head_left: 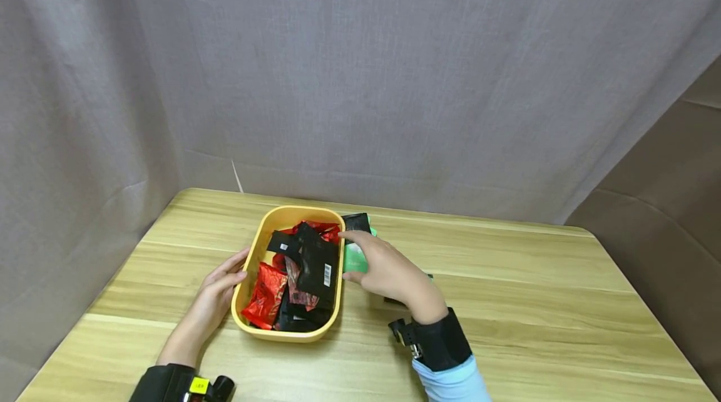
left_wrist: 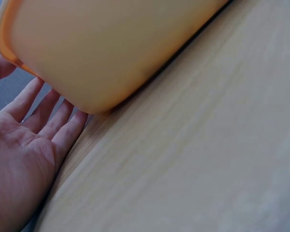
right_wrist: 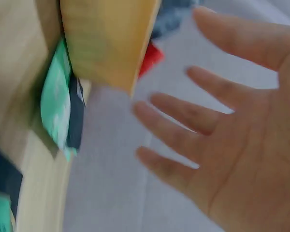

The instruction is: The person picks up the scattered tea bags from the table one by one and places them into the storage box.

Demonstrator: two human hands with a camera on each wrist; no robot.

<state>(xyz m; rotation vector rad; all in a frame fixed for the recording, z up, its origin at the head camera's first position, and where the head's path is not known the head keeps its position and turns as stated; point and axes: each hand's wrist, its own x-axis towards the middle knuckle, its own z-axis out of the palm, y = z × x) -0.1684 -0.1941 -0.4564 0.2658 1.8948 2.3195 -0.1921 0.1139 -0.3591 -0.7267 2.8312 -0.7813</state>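
A yellow plastic bin (head_left: 293,335) stands on the table, filled with red packets (head_left: 266,292) and black packets (head_left: 320,264). At its left side is my left hand (head_left: 216,292), thumb near the rim; in the left wrist view its extended fingers (left_wrist: 48,104) reach the bin's outer wall (left_wrist: 96,53). By the right rim, my right hand (head_left: 388,267) hovers with spread fingers; the right wrist view shows its palm (right_wrist: 241,125) with nothing held. Beneath and beyond that hand lie a green packet (head_left: 355,258) and a black packet (head_left: 357,222), close against the bin.
Another dark packet (head_left: 394,300) lies partly hidden under my right forearm. The wooden table (head_left: 535,302) extends to the right, and a grey cloth (head_left: 360,76) hangs behind its back edge.
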